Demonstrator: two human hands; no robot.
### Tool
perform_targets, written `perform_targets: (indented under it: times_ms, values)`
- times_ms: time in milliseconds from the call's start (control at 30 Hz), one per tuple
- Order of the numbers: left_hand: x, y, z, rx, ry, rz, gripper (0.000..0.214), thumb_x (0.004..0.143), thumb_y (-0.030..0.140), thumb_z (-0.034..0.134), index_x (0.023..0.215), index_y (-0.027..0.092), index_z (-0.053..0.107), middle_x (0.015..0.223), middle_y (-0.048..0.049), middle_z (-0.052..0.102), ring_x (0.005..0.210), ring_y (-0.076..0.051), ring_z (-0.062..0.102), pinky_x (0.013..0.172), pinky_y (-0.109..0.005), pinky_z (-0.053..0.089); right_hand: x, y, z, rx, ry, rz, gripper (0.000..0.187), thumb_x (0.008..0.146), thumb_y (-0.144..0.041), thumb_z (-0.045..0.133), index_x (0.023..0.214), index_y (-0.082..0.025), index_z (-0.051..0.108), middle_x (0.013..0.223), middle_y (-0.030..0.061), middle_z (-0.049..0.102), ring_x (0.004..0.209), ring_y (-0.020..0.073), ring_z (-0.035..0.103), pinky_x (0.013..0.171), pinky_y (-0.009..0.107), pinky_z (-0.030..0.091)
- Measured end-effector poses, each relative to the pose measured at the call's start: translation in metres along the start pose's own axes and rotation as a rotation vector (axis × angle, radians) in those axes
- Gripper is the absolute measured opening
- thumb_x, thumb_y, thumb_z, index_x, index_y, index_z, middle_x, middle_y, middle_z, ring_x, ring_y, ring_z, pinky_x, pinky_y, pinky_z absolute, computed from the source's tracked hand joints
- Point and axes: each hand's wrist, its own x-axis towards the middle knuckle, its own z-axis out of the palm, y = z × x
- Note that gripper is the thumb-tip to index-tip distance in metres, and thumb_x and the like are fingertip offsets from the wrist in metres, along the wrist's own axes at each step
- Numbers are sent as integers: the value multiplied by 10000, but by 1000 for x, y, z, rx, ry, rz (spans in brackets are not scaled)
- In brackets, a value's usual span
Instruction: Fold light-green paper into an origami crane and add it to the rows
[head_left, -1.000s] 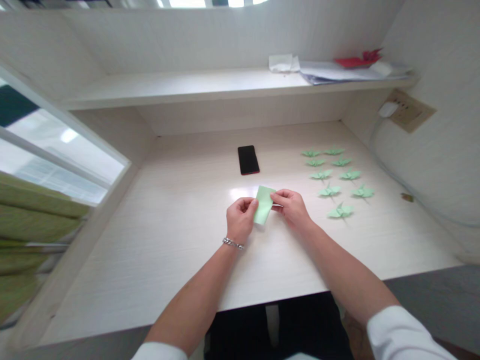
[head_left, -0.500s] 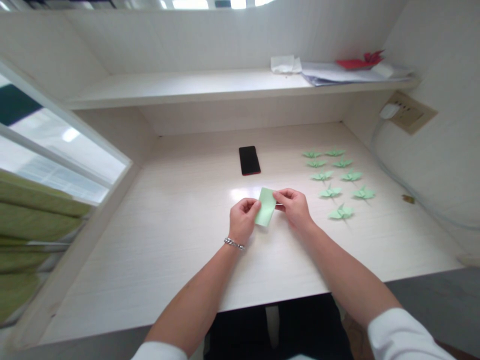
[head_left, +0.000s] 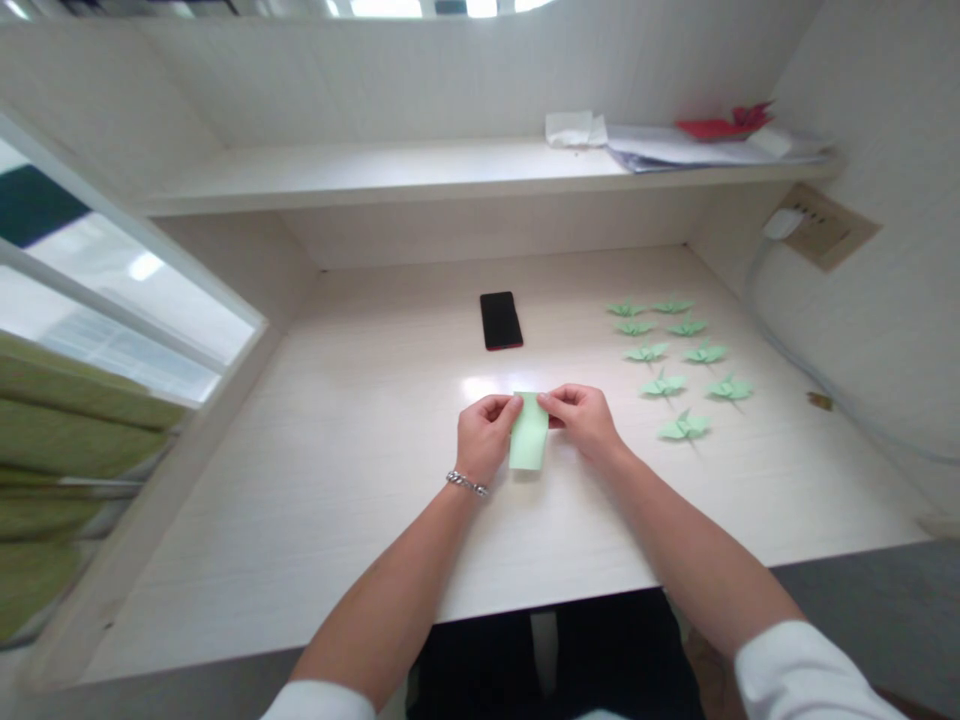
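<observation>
Between my hands is a light green rectangle of paper (head_left: 529, 440), upright and narrow, its lower end toward me. My left hand (head_left: 484, 435) pinches its upper left edge between thumb and fingers. The upper right corner is pinched by my right hand (head_left: 585, 415). Several folded green paper cranes (head_left: 684, 427) stand in two columns on the desk to the right of my right hand. Whether the paper touches the desk I cannot tell.
A black phone (head_left: 501, 320) lies on the white desk (head_left: 337, 440) beyond my hands. Papers (head_left: 675, 148) and a red paper piece (head_left: 709, 130) rest on the shelf (head_left: 375, 180). A charger (head_left: 782, 223) with a cable is plugged in at the right wall.
The green paper has turned from slanted to nearly straight and come slightly nearer to me. My right hand has shifted a little left and down along with it.
</observation>
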Motion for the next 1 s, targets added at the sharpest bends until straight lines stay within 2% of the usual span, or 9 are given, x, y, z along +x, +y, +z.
perform_targets:
  times_ms: [200,333,433,567,633,867,1000]
  values:
    - [0,-3,0,3,-13,13,305,710,424,697,791,130,698,745,-59,700,607,-139,596,546,-236,464,-1,-2,3,63,-14,30,290,627,-407,765,661,-139,660,616,15,629,558,132,584,541,266,515]
    - [-1,-4,1,-11,-17,7,314,704,427,701,793,126,693,746,-62,699,597,-137,594,544,-239,469,-1,-3,4,69,-8,0,310,670,-445,723,709,-141,674,648,25,639,576,143,595,540,271,519]
    - [-1,-2,0,-5,28,19,324,696,435,704,791,125,695,747,-63,701,609,-140,601,551,-238,471,-3,-2,4,34,-23,-4,350,698,-491,685,738,-143,674,666,29,641,590,149,602,526,264,514]
    - [2,0,-2,-17,117,21,333,675,435,720,787,123,698,746,-64,701,619,-139,602,560,-236,474,-6,0,6,-42,-141,41,338,628,-459,749,679,-140,653,635,11,624,572,126,580,538,243,504]
    - [4,0,-3,-55,121,-3,347,664,437,729,810,123,703,769,-68,704,623,-137,602,561,-239,477,-6,1,7,-66,-152,35,335,621,-457,752,648,-141,643,612,3,616,554,117,565,544,241,499]
    - [2,-5,0,-135,-113,-140,363,583,392,795,804,117,707,753,-83,704,605,-143,615,530,-238,476,1,-4,-2,-62,29,-13,369,593,-495,757,624,-146,641,577,15,622,535,133,570,560,265,509]
    - [0,-3,0,-82,-144,-158,338,598,390,788,763,108,702,673,-78,689,546,-136,608,523,-243,485,4,-7,-6,-46,88,-30,372,606,-492,755,650,-137,653,597,27,626,549,138,573,571,276,519]
